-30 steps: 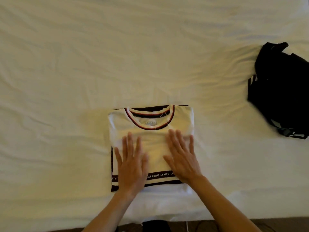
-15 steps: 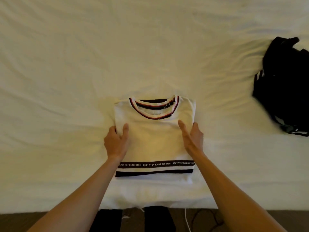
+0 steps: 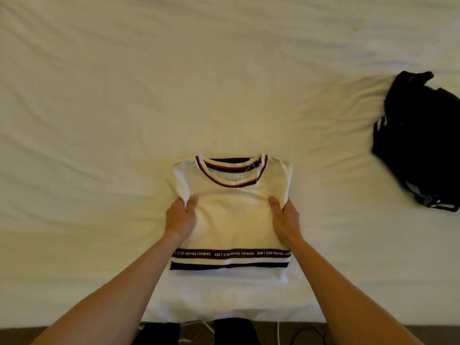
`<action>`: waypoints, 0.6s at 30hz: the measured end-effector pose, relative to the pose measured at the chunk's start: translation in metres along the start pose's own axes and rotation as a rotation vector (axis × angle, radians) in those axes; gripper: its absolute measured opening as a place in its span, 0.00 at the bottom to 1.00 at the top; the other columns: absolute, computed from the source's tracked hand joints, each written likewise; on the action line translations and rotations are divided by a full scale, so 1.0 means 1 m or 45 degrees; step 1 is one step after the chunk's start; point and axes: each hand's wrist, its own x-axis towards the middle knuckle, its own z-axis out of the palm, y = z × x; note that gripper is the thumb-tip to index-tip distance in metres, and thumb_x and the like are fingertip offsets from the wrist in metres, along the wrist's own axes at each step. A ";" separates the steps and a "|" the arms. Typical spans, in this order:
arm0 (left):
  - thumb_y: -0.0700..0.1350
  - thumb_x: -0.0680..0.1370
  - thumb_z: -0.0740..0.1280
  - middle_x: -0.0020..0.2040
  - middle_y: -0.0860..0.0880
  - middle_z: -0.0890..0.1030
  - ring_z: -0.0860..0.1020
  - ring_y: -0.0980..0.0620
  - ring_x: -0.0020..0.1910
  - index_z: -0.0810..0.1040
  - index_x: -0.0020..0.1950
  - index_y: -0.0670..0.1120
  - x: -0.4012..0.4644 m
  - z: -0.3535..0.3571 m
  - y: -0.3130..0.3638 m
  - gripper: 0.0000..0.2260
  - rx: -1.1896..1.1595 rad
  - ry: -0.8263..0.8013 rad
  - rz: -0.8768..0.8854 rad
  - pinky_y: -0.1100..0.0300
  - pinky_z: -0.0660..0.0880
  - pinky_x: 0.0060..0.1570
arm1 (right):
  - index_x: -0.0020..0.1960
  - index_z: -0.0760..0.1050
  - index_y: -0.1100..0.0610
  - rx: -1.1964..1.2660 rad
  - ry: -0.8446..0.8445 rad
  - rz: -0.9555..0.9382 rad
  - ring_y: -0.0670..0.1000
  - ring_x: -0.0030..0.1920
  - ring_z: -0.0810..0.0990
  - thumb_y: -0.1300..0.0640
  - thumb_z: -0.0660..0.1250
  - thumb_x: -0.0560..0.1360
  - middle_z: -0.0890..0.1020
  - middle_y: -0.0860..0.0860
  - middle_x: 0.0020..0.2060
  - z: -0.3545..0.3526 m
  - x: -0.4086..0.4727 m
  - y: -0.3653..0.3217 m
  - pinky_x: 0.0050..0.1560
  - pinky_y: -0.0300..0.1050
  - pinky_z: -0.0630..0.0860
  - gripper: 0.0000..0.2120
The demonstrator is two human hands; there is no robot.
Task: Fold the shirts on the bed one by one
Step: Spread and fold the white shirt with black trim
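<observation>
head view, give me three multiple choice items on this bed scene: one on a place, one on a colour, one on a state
1. Where does the black garment lie?
A. right side of the bed
B. on the white shirt
C. on the floor

2. What colour is the band with the lettering?
A. green
B. dark
C. yellow

3. How is the white shirt?
A. spread out flat
B. hanging
C. folded, gripped at both sides

Key: 1 A, it lies apart at the right edge. 2 B, white letters on a dark band. 3 C, left hand and right hand pinch its side edges.
</observation>
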 end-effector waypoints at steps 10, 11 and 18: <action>0.54 0.84 0.59 0.51 0.40 0.82 0.78 0.38 0.54 0.79 0.53 0.39 -0.064 -0.166 0.198 0.18 0.091 0.150 0.441 0.52 0.71 0.47 | 0.67 0.73 0.55 0.100 0.147 -0.389 0.59 0.53 0.79 0.48 0.60 0.82 0.82 0.57 0.54 -0.105 -0.072 -0.212 0.49 0.45 0.70 0.18; 0.54 0.83 0.59 0.50 0.41 0.81 0.78 0.38 0.54 0.78 0.51 0.40 -0.080 -0.189 0.229 0.18 0.076 0.177 0.471 0.52 0.69 0.46 | 0.67 0.73 0.56 0.110 0.164 -0.443 0.59 0.54 0.79 0.48 0.60 0.82 0.82 0.58 0.55 -0.126 -0.084 -0.249 0.49 0.45 0.69 0.18; 0.55 0.83 0.60 0.55 0.39 0.80 0.76 0.41 0.52 0.77 0.50 0.43 -0.211 -0.356 0.427 0.16 -0.064 0.453 0.793 0.52 0.68 0.48 | 0.70 0.72 0.57 0.162 0.314 -0.902 0.60 0.58 0.77 0.49 0.60 0.83 0.80 0.60 0.61 -0.275 -0.200 -0.489 0.52 0.45 0.70 0.19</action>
